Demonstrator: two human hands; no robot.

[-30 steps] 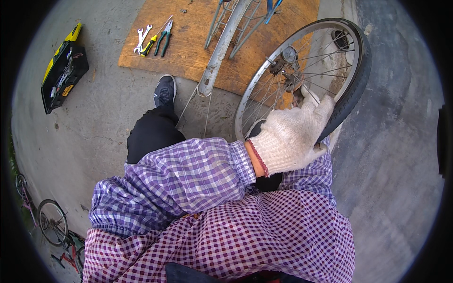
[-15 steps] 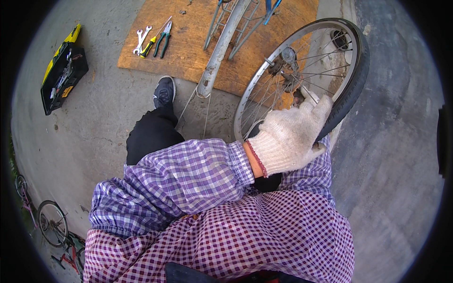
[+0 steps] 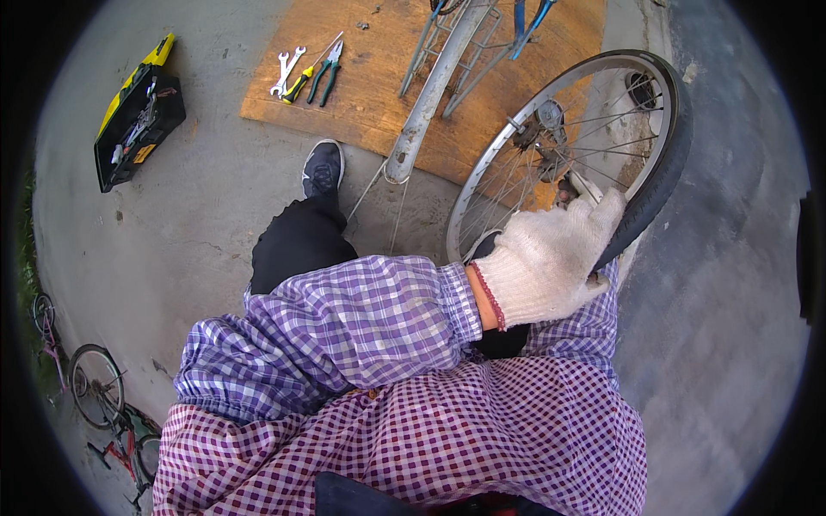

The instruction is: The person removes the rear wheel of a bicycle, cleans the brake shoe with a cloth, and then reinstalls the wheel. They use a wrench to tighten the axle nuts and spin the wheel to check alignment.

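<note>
My left hand (image 3: 555, 249), in a white knit glove, reaches across my body to the bicycle wheel (image 3: 667, 176). Its fingers lie over the near part of the rim and tyre, with the thumb on the near side. A pale, slim shape by its fingertips is too unclear to name. The wheel leans upright at my right, its hub (image 3: 551, 129) and spokes showing. My right sleeve (image 3: 572, 331) runs beneath the left glove, and the right hand is hidden behind the glove and wheel. Left of the wheel, a long metal mudguard (image 3: 422, 120) slants down from a bicycle frame part.
On a wooden board (image 3: 370, 112) lie wrenches (image 3: 286, 70), a yellow-handled screwdriver (image 3: 301, 83) and green-handled pliers (image 3: 326, 75). A black and yellow toolbox (image 3: 138, 125) stands open at far left. My shoe (image 3: 323, 168) is beside the board. Several bicycles (image 3: 96, 387) are at lower left.
The whole view has shifted a little, so everything sits slightly farther right and mostly lower. My left hand keeps its place at the wheel.
</note>
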